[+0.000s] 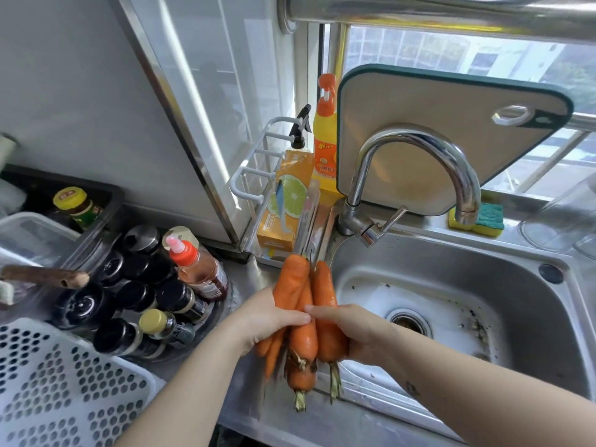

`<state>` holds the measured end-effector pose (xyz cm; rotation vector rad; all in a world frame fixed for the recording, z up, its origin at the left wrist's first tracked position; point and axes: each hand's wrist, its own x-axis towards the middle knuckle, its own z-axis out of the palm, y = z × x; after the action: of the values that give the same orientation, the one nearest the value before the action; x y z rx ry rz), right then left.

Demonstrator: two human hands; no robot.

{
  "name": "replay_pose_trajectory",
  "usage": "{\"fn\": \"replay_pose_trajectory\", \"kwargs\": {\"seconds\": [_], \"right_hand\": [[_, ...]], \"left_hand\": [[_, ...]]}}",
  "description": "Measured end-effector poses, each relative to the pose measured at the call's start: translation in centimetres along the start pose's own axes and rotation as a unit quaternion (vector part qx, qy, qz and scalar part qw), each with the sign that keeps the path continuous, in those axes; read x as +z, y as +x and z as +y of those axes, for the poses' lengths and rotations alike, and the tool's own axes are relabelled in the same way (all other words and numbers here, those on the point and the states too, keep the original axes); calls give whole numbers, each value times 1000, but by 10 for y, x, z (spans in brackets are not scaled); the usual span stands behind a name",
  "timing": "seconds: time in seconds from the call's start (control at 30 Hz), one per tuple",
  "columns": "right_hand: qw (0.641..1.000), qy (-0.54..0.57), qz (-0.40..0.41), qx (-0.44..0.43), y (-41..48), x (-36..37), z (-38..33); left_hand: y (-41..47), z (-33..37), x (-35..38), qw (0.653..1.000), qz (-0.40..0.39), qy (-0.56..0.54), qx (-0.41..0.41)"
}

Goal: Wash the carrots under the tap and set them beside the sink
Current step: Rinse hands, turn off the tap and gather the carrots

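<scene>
Both hands hold a bundle of several orange carrots over the left rim of the steel sink. My left hand grips the bundle from the left and my right hand from the right, fingertips meeting on top. The carrot tips point away from me, the stem ends toward me. The chrome tap arches over the back of the basin, its spout well to the right of the carrots. No water is visibly running.
Dark condiment bottles and a red-capped sauce bottle crowd the counter at left. A white perforated basket sits front left. Detergent bottles, a cutting board and a sponge line the back ledge.
</scene>
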<state>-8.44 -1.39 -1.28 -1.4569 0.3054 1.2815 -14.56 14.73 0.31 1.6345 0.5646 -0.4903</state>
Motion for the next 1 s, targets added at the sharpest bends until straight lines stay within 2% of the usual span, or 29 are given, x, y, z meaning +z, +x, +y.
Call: {"fn": "replay_pose_trajectory", "kwargs": {"seconds": [0.27, 0.5, 0.6, 0.73, 0.87, 1.0], "right_hand": [[997, -15, 38, -61, -52, -74, 5], [981, 88, 104, -136, -133, -161, 29], [967, 139, 138, -164, -175, -196, 46], [941, 195, 186, -203, -231, -238, 66], [904, 216, 287, -233, -287, -284, 78], [870, 234, 374, -219, -327, -339, 102]], "left_hand": [[4, 48, 64, 995, -79, 37, 43], [-1, 101, 153, 975, -216, -26, 50], [-7, 123, 200, 957, -283, -38, 57], [-20, 159, 268, 939, -334, -27, 78], [-28, 197, 343, 920, -378, -2, 104], [-29, 217, 422, 905, -413, 26, 96]]}}
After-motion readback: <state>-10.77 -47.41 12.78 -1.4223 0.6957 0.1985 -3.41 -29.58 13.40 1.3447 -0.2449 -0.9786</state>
